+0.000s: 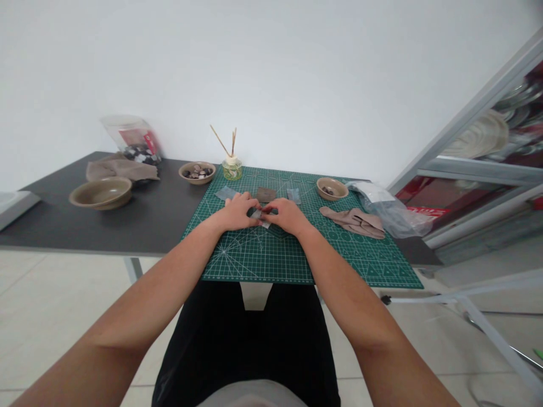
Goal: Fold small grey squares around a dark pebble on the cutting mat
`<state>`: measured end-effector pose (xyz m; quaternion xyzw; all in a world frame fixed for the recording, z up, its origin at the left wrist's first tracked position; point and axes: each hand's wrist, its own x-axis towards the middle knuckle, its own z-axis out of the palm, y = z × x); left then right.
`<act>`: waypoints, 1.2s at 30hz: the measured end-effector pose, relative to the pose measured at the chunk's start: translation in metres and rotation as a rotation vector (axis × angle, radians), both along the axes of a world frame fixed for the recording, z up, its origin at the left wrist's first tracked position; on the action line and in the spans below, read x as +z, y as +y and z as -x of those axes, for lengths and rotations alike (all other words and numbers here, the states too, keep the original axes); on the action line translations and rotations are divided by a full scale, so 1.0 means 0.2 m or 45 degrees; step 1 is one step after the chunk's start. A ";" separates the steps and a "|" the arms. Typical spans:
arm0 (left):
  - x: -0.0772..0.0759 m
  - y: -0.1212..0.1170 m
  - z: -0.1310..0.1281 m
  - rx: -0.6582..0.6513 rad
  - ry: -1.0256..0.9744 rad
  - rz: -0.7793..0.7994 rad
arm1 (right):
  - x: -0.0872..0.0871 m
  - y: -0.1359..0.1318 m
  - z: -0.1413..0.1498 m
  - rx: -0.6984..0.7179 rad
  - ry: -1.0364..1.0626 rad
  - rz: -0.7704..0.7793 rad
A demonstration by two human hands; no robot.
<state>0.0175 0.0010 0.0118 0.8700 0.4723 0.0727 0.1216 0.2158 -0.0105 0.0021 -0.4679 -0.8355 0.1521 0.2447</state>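
My left hand [241,212] and my right hand [285,215] meet over the green cutting mat [254,257]. Between their closed fingertips is a small pale, see-through piece [265,224] that looks like a little plastic bag; fingers partly cover it, so its contents cannot be made out. Just beyond the hands lies a flat brown square [266,195]. To its left is a small clear bag [227,193], partly behind my left hand, and to its right another clear bag [293,195].
Stones fill a bowl [197,180] beside a reed diffuser [232,168]. A smaller bowl [332,195] holds a few stones, near a brown cloth [356,221] and a plastic bag [388,212]. Left are a larger bowl [102,199], cloth [121,167] and stone bag [138,141].
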 end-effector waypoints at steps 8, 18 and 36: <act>0.01 -0.01 0.01 -0.023 0.017 0.006 | 0.00 0.00 0.02 0.099 0.054 0.013; 0.00 0.00 0.01 -0.004 0.003 0.047 | -0.02 0.03 0.05 0.016 -0.076 -0.077; 0.03 0.00 0.02 0.030 0.025 0.065 | -0.01 0.00 0.03 -0.060 -0.087 -0.077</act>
